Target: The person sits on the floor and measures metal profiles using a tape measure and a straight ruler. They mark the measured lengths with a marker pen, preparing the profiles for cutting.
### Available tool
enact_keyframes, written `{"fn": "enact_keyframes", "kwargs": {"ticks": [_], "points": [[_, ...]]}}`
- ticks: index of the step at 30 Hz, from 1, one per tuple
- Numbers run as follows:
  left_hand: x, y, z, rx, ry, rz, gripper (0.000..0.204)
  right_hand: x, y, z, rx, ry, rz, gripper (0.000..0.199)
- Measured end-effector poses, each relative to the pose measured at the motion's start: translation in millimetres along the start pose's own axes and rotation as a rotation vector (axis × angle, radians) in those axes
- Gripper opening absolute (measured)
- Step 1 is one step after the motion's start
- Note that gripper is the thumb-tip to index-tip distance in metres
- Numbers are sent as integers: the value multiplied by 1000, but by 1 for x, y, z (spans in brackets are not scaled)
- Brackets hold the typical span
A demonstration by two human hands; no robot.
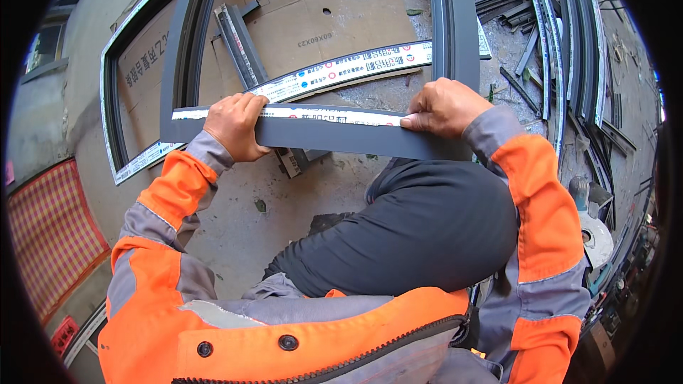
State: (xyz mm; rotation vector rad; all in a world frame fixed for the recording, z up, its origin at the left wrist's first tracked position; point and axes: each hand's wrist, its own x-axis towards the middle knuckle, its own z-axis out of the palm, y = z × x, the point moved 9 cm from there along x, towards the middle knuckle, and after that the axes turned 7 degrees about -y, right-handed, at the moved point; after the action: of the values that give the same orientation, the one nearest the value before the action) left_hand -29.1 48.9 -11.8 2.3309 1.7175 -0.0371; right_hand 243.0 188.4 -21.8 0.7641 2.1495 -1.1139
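Note:
A dark grey metal window frame [363, 141] lies in front of me, its near bar just above my bent knee. Along the upper part of that bar runs a printed white protective film [334, 115] with a ragged lower edge. My left hand [237, 126] is wrapped over the bar toward its left end, fingers on top and thumb below. Close to the right corner, my right hand [447, 108] is closed in a pinch at the film's end. The bar shows bare grey around that hand.
Behind lie a flattened cardboard sheet [320, 14], a film-covered bar [356, 64] and a short profile piece [240, 46]. Another frame [114, 114] leans by the left wall. Long profiles [580, 43] and offcuts are at the right, near an angle grinder [594, 235]. A checked cloth [57, 231] hangs left.

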Motion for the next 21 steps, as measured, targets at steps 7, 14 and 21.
{"fn": "enact_keyframes", "kwargs": {"ticks": [7,14,21], "points": [[2,3,-1,-2,10,1,66,-10,4,18,-158,178,-140,47],[3,5,-3,2,12,-25,63,-18,-3,29,-324,129,-166,75],[3,3,-6,-22,36,-15,61,-29,-9,27,-407,207,-232,76]]}}
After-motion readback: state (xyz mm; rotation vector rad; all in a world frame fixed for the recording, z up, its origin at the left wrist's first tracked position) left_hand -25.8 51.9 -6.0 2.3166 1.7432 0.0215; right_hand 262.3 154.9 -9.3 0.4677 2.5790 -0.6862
